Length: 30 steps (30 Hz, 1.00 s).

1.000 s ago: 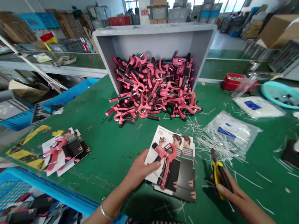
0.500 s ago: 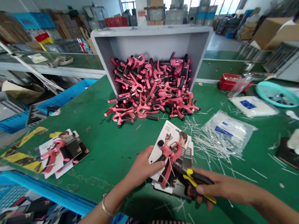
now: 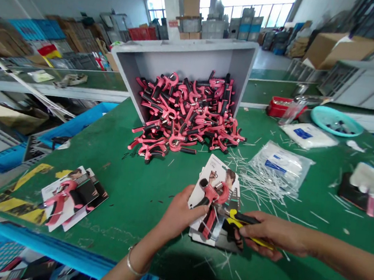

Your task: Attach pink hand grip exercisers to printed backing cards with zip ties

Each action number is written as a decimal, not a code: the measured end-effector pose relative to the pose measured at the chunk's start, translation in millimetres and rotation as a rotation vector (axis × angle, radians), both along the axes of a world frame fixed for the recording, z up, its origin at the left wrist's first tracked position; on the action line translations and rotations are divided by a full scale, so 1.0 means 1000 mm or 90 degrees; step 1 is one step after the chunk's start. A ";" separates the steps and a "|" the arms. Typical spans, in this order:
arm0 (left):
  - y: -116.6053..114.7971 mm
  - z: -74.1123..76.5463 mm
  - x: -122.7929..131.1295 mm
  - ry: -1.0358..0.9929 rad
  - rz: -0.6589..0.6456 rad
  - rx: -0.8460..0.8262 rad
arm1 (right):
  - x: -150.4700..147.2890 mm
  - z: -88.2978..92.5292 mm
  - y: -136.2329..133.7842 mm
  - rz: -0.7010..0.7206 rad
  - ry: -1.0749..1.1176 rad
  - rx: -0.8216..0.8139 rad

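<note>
My left hand [image 3: 181, 212] grips the left edge of a printed backing card [image 3: 213, 163], its thumb pressing near a pink and black hand grip exerciser [image 3: 214, 191] that lies on the card. Another card lies partly hidden underneath. My right hand [image 3: 269, 234] is wrapped around yellow and black cutting pliers [image 3: 234, 219]. Their jaws touch or nearly touch the exerciser at the middle of the card; exactly what lies between them cannot be made out. Loose white cable ties [image 3: 263, 181] are scattered just beyond the card.
A tipped grey crate [image 3: 185, 46] spills many hand grip exercisers onto the green table [image 3: 132, 197]. Carded exercisers [image 3: 67, 198] lie at left, above a blue basket [image 3: 47, 245]. Plastic bags [image 3: 281, 165], a turquoise dish [image 3: 337, 122] and a glove [image 3: 373, 181] sit at right.
The whole view has shifted slightly. My right fingers have drawn in around the plier handles, and a white strip that crossed the exerciser shows less now. My left hand keeps its hold.
</note>
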State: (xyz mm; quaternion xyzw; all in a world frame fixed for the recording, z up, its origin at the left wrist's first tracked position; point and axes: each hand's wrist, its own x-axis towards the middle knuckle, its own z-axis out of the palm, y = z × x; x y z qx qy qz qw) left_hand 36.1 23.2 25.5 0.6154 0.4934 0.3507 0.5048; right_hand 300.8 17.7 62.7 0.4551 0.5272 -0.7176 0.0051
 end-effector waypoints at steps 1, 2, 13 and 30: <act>0.000 -0.006 0.000 -0.031 0.007 -0.032 | -0.003 -0.003 -0.004 0.019 -0.045 0.096; 0.001 -0.011 0.000 -0.062 0.016 -0.070 | -0.006 -0.005 -0.010 0.051 -0.092 0.213; 0.017 -0.010 0.016 -0.466 0.353 -0.065 | -0.038 -0.015 -0.030 -0.004 -0.221 0.708; 0.000 -0.010 0.017 -0.335 0.365 0.022 | -0.071 -0.038 -0.031 -0.033 -0.194 0.589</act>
